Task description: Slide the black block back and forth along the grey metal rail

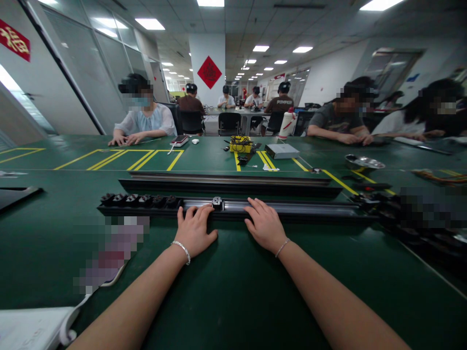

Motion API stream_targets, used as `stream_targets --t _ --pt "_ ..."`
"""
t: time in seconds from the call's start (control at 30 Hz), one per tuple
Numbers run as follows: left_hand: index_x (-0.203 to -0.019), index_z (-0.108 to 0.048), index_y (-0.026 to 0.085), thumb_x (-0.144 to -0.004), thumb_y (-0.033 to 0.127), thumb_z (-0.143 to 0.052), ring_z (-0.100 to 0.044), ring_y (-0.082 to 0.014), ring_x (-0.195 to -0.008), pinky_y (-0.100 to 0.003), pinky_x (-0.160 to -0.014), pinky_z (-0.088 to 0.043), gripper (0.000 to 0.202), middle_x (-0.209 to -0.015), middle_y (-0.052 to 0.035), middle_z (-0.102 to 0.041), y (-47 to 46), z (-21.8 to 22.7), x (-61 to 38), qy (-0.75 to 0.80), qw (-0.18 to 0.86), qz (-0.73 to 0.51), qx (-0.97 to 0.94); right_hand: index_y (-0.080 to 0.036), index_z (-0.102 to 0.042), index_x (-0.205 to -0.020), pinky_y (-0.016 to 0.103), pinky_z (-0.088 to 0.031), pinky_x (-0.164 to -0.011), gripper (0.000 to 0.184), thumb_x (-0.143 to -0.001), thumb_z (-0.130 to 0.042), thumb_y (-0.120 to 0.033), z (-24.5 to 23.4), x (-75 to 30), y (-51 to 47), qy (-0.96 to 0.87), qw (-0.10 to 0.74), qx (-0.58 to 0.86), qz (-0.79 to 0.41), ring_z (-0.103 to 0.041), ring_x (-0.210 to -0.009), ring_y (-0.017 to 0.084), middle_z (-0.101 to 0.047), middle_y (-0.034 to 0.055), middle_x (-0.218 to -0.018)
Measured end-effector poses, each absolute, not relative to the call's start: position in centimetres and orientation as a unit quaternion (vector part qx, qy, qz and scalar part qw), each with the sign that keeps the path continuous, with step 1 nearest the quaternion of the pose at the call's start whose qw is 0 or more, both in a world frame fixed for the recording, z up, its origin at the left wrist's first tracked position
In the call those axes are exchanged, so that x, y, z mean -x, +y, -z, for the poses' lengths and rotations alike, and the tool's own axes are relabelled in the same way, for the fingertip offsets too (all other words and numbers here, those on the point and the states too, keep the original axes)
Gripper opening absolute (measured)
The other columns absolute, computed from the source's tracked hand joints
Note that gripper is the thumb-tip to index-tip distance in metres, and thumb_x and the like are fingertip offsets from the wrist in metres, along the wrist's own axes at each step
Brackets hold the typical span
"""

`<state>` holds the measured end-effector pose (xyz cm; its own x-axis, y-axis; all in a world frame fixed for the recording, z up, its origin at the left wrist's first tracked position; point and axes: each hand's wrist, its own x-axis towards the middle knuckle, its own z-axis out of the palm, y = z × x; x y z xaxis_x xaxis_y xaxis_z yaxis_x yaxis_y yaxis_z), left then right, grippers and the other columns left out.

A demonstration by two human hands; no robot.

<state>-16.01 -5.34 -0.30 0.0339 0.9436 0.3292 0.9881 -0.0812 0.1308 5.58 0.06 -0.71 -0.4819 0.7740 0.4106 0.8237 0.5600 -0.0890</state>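
A long black rail (pixel 314 210) with a shiny inner channel lies across the green table in front of me. Several small dark socket-like modules (pixel 145 200) sit in a row in its left end, and a single module (pixel 218 203) stands alone near the middle of the channel. My left hand (pixel 195 231) rests on the rail's near edge, fingers spread, its fingertips close beside the lone module. On the right, my right hand (pixel 265 224) lies with fingers stretched over the rail, and nothing shows in its grasp.
Behind the rail lies a second long black rail (pixel 233 184). Dark parts (pixel 430 218) are heaped at the right. A metal bowl (pixel 365 163), a grey box (pixel 281 151) and a yellow object with cables (pixel 241 143) stand farther back. Other people sit around the table.
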Motion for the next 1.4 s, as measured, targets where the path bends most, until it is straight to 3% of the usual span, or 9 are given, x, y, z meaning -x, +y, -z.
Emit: stream_targets --t 1.4 --pt "-0.119 -0.042 0.03 -0.066 0.041 -0.052 -0.039 -0.031 -0.114 -0.061 -0.101 -0.008 0.055 -0.127 -0.0007 -0.05 -5.29 -0.18 15.94 -0.681 0.046 0.153 0.714 -0.023 -0.052 -0.114 0.04 -0.031 -0.094 0.033 -0.083 -0.042 -0.03 0.52 -5.53 0.0 -0.859 0.203 0.466 0.063 -0.033 -0.123 0.022 -0.041 0.0058 -0.135"
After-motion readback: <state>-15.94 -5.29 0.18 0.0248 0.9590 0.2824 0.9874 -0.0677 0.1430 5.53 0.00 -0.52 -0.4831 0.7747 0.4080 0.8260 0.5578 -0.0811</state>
